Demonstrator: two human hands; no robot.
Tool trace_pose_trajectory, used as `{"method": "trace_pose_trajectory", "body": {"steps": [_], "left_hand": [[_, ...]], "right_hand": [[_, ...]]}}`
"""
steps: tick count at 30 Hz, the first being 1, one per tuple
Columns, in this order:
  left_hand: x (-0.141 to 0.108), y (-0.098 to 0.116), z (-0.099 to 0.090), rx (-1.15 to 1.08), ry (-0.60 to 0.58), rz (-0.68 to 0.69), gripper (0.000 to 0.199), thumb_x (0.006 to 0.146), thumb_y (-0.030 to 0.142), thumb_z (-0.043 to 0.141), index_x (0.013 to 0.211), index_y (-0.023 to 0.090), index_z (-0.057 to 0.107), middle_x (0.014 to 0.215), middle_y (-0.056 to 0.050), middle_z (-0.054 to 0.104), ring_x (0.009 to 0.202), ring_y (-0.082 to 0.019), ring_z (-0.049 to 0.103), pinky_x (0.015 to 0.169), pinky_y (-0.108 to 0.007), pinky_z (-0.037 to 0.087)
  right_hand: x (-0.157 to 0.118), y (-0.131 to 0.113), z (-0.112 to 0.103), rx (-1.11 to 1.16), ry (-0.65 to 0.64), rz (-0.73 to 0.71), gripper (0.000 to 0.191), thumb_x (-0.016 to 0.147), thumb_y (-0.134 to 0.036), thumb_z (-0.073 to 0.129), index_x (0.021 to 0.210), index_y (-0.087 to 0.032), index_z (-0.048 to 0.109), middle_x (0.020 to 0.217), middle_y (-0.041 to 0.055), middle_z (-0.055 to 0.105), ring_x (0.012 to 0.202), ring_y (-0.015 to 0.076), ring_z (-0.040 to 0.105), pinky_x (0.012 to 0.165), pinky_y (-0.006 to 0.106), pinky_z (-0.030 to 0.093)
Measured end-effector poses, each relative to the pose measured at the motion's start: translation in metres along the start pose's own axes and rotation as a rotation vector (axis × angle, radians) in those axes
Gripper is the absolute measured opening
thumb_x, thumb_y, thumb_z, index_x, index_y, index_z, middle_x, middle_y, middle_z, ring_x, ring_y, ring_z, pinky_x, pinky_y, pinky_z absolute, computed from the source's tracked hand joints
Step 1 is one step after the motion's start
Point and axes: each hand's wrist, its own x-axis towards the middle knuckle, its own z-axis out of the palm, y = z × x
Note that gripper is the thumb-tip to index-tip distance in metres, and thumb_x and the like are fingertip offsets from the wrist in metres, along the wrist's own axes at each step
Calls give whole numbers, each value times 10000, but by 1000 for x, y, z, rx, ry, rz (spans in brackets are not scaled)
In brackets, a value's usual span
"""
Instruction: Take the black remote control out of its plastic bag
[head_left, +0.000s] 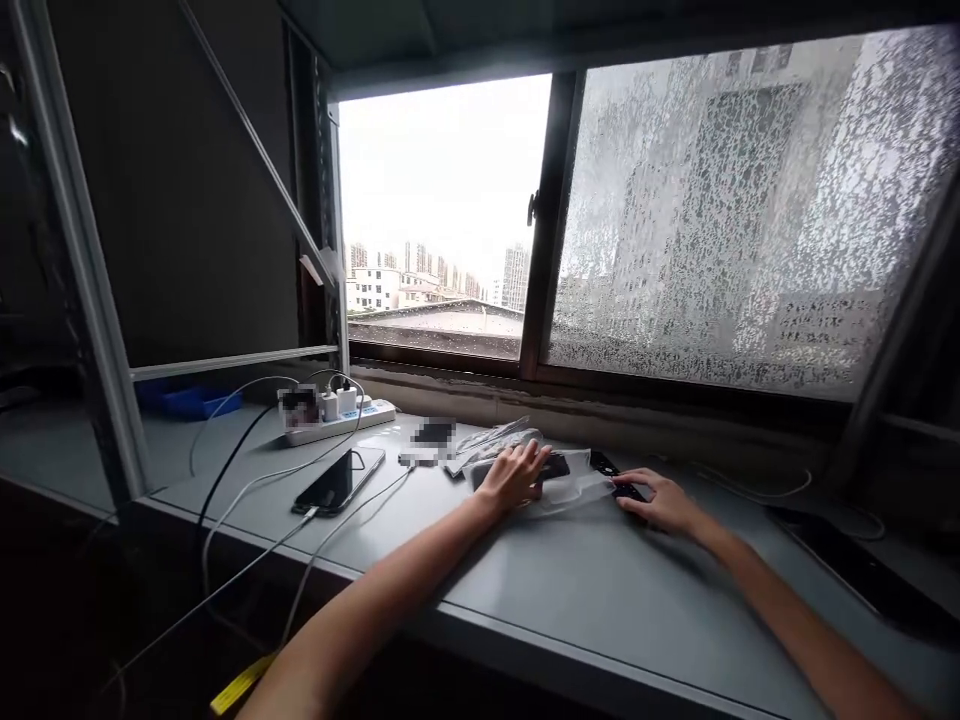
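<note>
My left hand [516, 474] lies flat on a clear plastic bag [570, 488] on the grey table [585, 590], its fingers spread over a dark object [556, 465] inside or under the bag. My right hand [664, 500] rests to the right of the bag, its fingers curled on a small black device [616, 480] with buttons. More crumpled clear bags [499, 436] lie just behind my left hand. Whether the left hand grips anything cannot be seen.
A black phone [339, 480] lies screen-up on a white cable left of my hands. Behind it stands a white power strip [341, 415] with chargers and cables. A blue tray [191, 402] sits far left. The window [450, 220] runs along the back.
</note>
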Motion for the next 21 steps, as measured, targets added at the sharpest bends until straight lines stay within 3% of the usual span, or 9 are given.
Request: {"method": "trace_pose_trajectory", "body": {"steps": [5, 10, 15, 21], "left_hand": [[4, -7, 5, -24, -28, 17, 496, 779, 307, 558, 1245, 191, 436, 1148, -97, 534, 942, -242, 568, 809, -325, 447], [6, -13, 11, -52, -55, 16, 455, 807, 386, 537, 1202, 168, 477, 1118, -89, 528, 894, -207, 578, 788, -301, 466], [6, -14, 12, -145, -85, -46, 448, 803, 400, 544, 1197, 195, 485, 1137, -69, 511, 839, -189, 587, 751, -292, 478], [7, -13, 8, -127, -95, -23, 476, 787, 404, 568, 1214, 212, 484, 1144, -62, 525, 879, -198, 579, 788, -310, 477]], "right_hand": [[3, 0, -7, -177, 3, 77, 341, 710, -396, 519, 1018, -345, 656, 1213, -1, 569, 990, 269, 581, 761, 384, 431], [3, 3, -16, -262, -6, 127, 355, 724, -440, 487, 1027, -350, 649, 1220, 1, 561, 986, 284, 579, 798, 429, 409], [1, 11, -18, -273, 37, 181, 368, 719, -455, 487, 1026, -334, 648, 1192, 21, 573, 964, 271, 584, 788, 407, 408], [2, 10, -21, -252, 124, 227, 312, 693, -355, 526, 962, -292, 671, 1082, 38, 611, 908, 260, 593, 746, 374, 409]]}}
